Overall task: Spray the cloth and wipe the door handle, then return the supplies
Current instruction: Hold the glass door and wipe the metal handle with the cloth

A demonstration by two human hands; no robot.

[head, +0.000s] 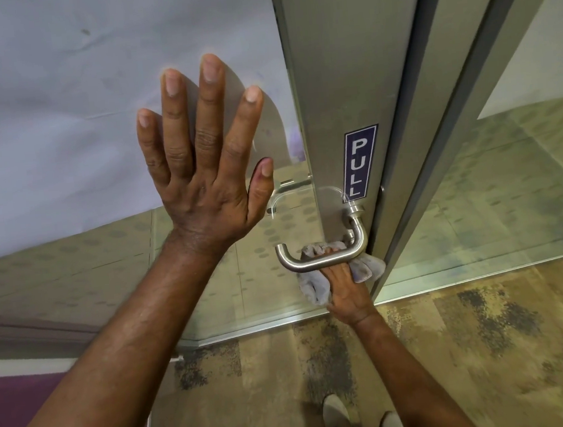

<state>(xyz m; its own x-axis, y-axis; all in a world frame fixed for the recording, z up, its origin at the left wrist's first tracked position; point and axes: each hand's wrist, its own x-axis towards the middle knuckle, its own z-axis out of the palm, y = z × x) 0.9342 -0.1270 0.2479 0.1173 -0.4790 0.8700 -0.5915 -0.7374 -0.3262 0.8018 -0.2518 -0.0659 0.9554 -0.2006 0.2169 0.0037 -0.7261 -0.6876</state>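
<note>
A brushed steel lever door handle (pixel 312 264) juts from the metal stile of a glass door, below a blue PULL sticker (pixel 359 164). My right hand (pixel 346 291) reaches up from below and grips a grey cloth (pixel 313 287), pressing it around the handle's horizontal bar. The cloth bunches behind the bar and hangs on both sides of my fingers. My left hand (pixel 205 158) lies flat against the glass pane to the left of the stile, fingers spread, holding nothing. No spray bottle is in view.
The metal door stile (pixel 346 71) and the adjoining frame (pixel 451 113) run up the right side. A second handle (pixel 283 196) shows through the glass on the far side. Patterned brown carpet (pixel 455 351) covers the floor, and my shoes (pixel 339 419) stand at the bottom edge.
</note>
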